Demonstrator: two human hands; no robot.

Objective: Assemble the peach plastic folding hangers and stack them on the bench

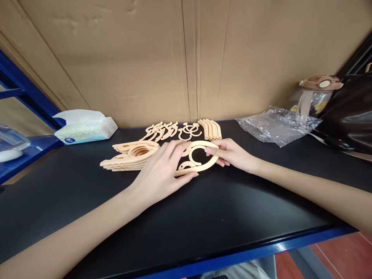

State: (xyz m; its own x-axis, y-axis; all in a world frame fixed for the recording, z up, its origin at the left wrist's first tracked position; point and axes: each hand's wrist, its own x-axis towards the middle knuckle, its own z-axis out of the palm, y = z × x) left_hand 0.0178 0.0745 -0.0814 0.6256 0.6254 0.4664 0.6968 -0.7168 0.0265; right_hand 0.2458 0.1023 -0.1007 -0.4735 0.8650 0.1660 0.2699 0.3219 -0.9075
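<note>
Both hands are on a folded beige plastic clothes hanger, whose hook curls into a ring within its curved outline. My right hand pinches its rounded right end between thumb and fingers. Over its left part lies my left hand, fingers closed round it and covering that end. To the left of the hands is a stack of similar folded hangers, partly behind the left hand. Behind them lie loose beige hooks, several small beige parts and a row of curved beige arms.
A tissue pack sits at the back left of the black table. At the right are a crumpled clear plastic bag, a drink bottle and a black bag. Cardboard walls the back.
</note>
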